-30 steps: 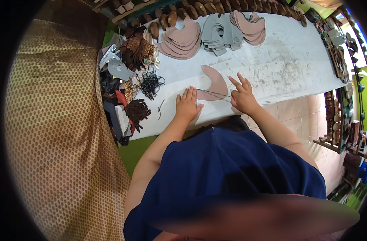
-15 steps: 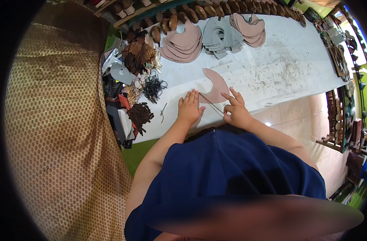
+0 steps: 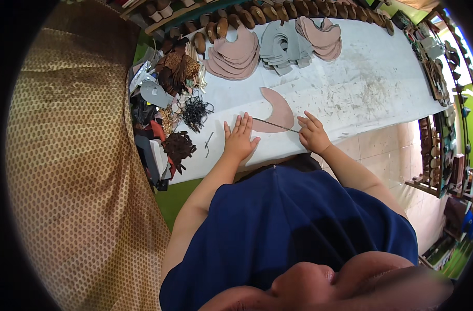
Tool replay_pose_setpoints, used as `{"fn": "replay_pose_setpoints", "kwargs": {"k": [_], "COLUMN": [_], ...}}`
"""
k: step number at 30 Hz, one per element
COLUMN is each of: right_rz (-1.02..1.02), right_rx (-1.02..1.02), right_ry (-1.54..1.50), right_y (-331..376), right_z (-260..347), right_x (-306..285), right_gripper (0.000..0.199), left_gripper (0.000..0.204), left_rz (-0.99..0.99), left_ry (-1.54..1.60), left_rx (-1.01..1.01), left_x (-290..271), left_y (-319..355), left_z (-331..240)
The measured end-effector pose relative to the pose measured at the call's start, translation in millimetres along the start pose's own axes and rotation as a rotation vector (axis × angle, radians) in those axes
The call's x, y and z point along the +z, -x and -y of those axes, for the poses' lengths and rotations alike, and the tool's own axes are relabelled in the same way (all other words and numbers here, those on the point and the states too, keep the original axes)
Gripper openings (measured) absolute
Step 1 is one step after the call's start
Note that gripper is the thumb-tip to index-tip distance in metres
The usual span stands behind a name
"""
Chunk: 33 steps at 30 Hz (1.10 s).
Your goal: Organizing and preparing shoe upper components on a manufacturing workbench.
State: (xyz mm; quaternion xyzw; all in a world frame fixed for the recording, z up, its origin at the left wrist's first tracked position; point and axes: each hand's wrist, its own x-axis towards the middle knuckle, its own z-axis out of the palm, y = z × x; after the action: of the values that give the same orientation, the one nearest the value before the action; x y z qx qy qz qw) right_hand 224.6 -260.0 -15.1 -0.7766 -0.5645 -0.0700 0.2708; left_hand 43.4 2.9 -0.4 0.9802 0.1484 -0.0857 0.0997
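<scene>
From afar I see a thin dark cord (image 3: 276, 125) slanting rightward and nearer across the pink crescent (image 3: 281, 111) on the bench (image 3: 350, 83), from my flat-fingered left hand (image 3: 240, 141) to my right hand's (image 3: 314, 136) pinching fingers.

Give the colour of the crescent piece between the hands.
The crescent piece is dusty pink; head view.

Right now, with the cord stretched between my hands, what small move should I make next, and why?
I'd probably lower the right hand slightly, leaving the left hand flat: the dark cord runs straight between them across the pink crescent piece, its right end pinched, so a small dip might settle it there. Whether it already touches, I can't tell.
</scene>
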Motion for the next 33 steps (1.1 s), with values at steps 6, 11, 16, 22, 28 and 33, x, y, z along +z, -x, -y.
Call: {"fn": "replay_pose_setpoints", "kwargs": {"k": [6, 11, 16, 22, 28, 33], "right_rz": [-0.026, -0.035, -0.016, -0.058, -0.044, -0.061], "right_rx": [0.015, 0.026, 0.044, 0.028, 0.032, 0.035], "right_ry": [-0.041, -0.032, -0.043, -0.006, -0.026, -0.007], "right_y": [1, 0, 0, -2, -4, -2], "right_z": [-2, 0, -1, -1, 3, 2], "right_x": [4, 3, 3, 3, 0, 1], "right_gripper": [0.013, 0.012, 0.013, 0.010, 0.012, 0.014], "left_gripper": [0.093, 0.092, 0.083, 0.077, 0.072, 0.078], "left_rz": [-0.017, -0.159, 0.003, 0.009, 0.023, 0.023], "left_ry": [-0.013, 0.034, 0.063, 0.052, 0.037, 0.010], "left_rx": [-0.096, 0.073, 0.026, 0.053, 0.044, 0.066], "left_x": [0, 1, 2, -2, -1, -2], "left_y": [1, 1, -8, -11, -6, -6], "left_z": [1, -8, -18, -18, -14, -13]}}
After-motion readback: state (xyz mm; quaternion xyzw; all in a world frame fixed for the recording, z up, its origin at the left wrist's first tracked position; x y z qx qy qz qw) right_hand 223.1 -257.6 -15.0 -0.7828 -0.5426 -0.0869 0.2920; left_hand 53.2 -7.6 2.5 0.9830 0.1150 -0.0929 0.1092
